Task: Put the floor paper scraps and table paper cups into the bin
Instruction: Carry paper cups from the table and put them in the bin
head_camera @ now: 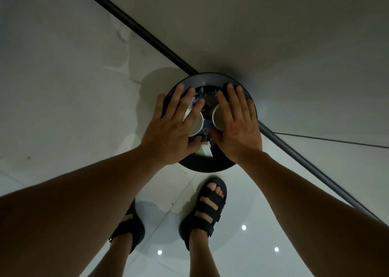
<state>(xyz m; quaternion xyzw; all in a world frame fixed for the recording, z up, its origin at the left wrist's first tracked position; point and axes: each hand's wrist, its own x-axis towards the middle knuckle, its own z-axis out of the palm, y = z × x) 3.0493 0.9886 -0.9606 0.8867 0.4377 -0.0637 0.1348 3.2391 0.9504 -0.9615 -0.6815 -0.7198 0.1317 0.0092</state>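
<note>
Forearms [84, 203] end in released left grip [170, 129] and right grip [237, 127], flat above paper cups [196, 125] inside bin [207, 167].

Glossy floor, matt wall, smooth dark bin.

The bin [207, 167] is smooth and black with a faint sheen on its rim; whether it is plastic or metal I cannot tell. Inside it, 2 paper cups [196, 124] show matt white walls, beside crumpled paper scraps [205, 149]. The floor tiles [63, 87] around the bin are polished and reflect 3 light spots. Behind the bin, the wall [294, 34] looks matt-painted above a matt black skirting strip [160, 45]. In front of the bin, the sandals [207, 209] have matt black straps.
</note>
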